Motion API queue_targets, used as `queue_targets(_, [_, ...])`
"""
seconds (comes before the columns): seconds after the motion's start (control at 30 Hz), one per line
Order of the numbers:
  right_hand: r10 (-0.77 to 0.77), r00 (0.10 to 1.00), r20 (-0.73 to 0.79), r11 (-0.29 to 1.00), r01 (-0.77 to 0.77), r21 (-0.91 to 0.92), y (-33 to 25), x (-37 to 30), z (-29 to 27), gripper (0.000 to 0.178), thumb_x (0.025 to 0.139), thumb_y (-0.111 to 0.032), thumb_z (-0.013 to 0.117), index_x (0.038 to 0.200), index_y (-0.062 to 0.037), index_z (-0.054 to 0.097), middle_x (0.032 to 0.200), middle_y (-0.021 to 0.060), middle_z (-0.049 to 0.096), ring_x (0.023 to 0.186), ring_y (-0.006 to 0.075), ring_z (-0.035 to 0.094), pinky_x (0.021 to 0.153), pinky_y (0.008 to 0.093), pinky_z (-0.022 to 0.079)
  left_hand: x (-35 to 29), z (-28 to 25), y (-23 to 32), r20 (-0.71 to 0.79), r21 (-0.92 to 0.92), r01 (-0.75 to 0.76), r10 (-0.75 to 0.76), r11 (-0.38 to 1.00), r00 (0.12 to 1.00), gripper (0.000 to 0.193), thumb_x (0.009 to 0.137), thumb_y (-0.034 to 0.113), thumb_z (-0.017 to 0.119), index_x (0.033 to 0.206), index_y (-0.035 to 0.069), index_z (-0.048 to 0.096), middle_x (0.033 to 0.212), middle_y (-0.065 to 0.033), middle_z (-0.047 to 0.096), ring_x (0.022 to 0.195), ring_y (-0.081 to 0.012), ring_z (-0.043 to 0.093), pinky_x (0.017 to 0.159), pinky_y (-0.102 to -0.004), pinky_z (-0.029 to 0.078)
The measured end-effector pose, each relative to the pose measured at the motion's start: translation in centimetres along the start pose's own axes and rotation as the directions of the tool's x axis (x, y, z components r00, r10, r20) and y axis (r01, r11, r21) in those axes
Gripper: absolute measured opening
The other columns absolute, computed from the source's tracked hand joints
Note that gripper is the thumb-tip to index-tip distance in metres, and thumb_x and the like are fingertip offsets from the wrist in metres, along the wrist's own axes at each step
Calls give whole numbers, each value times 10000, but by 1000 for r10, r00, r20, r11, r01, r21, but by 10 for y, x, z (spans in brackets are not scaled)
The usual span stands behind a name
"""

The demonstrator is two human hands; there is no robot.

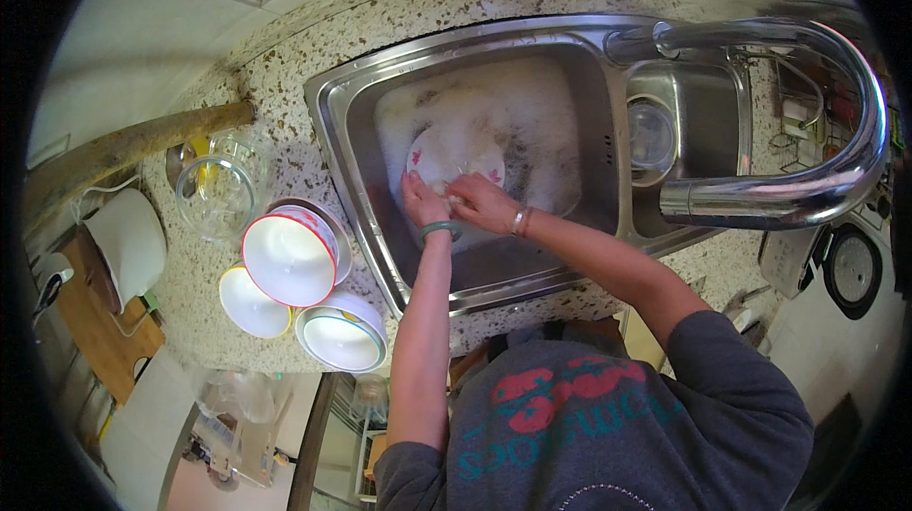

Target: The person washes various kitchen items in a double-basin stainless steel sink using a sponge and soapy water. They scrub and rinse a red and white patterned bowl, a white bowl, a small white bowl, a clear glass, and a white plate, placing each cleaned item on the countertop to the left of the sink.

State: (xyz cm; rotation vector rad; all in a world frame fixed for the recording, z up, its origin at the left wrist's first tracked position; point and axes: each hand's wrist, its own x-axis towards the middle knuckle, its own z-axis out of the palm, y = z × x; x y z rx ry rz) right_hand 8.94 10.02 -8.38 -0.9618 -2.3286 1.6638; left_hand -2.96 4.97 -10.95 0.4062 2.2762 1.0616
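Note:
A white plate with pink flowers (pixel 461 152) is in the large basin of the steel sink (pixel 465 285), amid foamy water (pixel 546 103). My left hand (pixel 420 199), a green bangle at its wrist, closes on the plate's near left rim. From the right, my right hand (pixel 485 204) meets it at the near rim. Its fingers are bent together over the plate's edge; whether anything small is pinched in them is hidden.
Left of the sink are a red-rimmed bowl (pixel 290 259), a yellow-rimmed bowl (pixel 252 304), a blue-banded bowl (pixel 342 338) and a glass jar (pixel 217 196). A chrome faucet (pixel 788 202) arches over the small basin, which holds a clear round container (pixel 652 136).

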Motion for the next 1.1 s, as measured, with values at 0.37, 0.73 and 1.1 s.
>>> queue_targets(0.37, [-16, 925, -379, 831, -199, -520, 47, 36, -21, 240, 723, -84, 560, 952, -27, 603, 995, 159, 553, 991, 331, 475, 885, 405, 410, -15, 9, 6, 51, 1, 112, -112, 994, 992, 474, 953, 335, 407, 1217, -52, 482, 1144, -246, 564, 1047, -330, 548, 900, -375, 397])
queue_targets(0.73, [-23, 999, -38, 998, 20, -63, 4, -22, -14, 257, 729, -177, 564, 952, -51, 575, 927, 164, 543, 889, 345, 497, 827, 402, 406, -4, -7, 2, 141, -136, -15, 34, 991, 989, 382, 919, 226, 483, 1231, 7, 496, 1165, -149, 577, 1037, -223, 552, 912, -332, 400])
queue_targets(1.1, [484, 806, -340, 703, -590, -397, 121, -59, -33, 548, 695, -176, 694, 1196, -85, 493, 1195, 166, 496, 1114, 357, 465, 903, 430, 421, -39, -14, 11, 520, -572, 631, -363, 524, 773, 709, 718, -55, 681, 1317, 158, 368, 1204, -94, 530, 1028, -354, 550, 839, -493, 483])
